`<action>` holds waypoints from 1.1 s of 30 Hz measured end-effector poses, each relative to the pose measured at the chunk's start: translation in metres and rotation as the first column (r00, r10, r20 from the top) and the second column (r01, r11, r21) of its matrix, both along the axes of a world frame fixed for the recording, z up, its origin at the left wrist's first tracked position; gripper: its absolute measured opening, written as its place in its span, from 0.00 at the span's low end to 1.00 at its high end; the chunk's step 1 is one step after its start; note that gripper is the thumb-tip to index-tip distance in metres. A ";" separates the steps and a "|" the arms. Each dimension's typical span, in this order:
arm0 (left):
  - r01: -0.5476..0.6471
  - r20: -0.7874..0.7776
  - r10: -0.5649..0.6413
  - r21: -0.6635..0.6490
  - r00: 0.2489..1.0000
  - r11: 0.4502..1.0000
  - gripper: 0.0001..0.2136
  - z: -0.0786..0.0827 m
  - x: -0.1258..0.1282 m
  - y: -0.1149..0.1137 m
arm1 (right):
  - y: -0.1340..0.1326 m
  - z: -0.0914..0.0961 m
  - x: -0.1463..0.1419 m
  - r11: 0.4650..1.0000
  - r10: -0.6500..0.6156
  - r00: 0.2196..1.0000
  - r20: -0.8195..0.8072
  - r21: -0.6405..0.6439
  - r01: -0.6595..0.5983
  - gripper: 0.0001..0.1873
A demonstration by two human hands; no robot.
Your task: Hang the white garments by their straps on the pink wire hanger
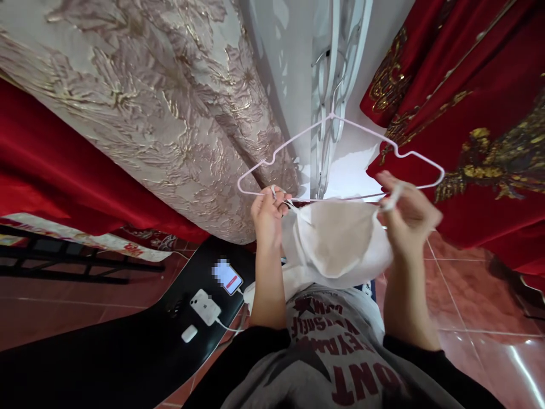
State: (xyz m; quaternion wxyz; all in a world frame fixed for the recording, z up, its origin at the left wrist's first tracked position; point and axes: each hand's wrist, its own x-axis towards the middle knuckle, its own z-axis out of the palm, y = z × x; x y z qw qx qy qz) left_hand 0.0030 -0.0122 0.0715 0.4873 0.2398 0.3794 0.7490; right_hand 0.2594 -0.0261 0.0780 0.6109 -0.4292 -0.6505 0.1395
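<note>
A pale pink clothes hanger (298, 134) hangs by its hook in front of me. Below its bottom bar is a white garment (385, 250) with thin straps and a beige inner side, spreading down toward my lap. At the bar's left end, my left hand (269, 215) pinches one strap between its fingers. My right hand (406, 216) grips the other strap (397, 196), close to the right end of the bar. Whether either strap is looped over the hanger I cannot tell.
Heavy pinkish embroidered cloth (170, 113) hangs at left, red gold-trimmed cloth (477, 113) at right. White metal rails (334, 34) stand behind the hanger. On a black bench (106, 352) lie a lit phone (230, 278), a white phone (205, 307) and a small white case (189, 333).
</note>
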 end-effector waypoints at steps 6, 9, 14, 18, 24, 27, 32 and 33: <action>-0.070 -0.110 0.076 0.053 0.991 0.996 0.17 -0.010 -0.003 -0.008 | 0.016 0.000 -0.043 0.967 0.228 0.909 0.349 -0.191 -0.169 0.10; -0.221 -0.156 0.236 0.107 0.959 0.969 0.15 -0.015 -0.022 -0.012 | 0.016 -0.009 -0.039 0.984 0.149 0.938 0.314 -0.144 -0.108 0.08; -0.525 -0.273 0.593 0.285 0.757 0.802 0.03 -0.013 -0.056 -0.016 | 0.012 -0.005 -0.031 0.986 0.135 0.937 0.321 -0.139 -0.095 0.10; -0.364 -0.494 0.522 0.385 0.695 0.848 0.04 0.014 -0.068 -0.012 | 0.010 -0.003 -0.032 0.985 0.144 0.928 0.344 -0.137 -0.102 0.13; 0.150 -0.879 0.298 0.374 0.373 0.915 0.12 0.055 -0.061 0.015 | 0.004 -0.010 -0.036 0.997 0.072 0.924 0.375 -0.066 -0.051 0.14; 0.224 -0.908 0.135 0.239 0.397 0.945 0.08 0.051 -0.063 0.032 | 0.006 -0.013 -0.032 0.997 0.066 0.915 0.398 -0.054 -0.048 0.13; 0.078 -0.553 -0.047 0.033 0.832 0.996 0.15 0.006 -0.062 0.030 | 0.011 -0.015 -0.024 0.996 0.086 0.914 0.397 -0.050 -0.072 0.12; 0.034 -0.425 -0.033 -0.004 0.904 0.999 0.18 -0.003 -0.056 0.024 | 0.011 -0.015 -0.026 0.996 0.091 0.915 0.392 -0.051 -0.077 0.13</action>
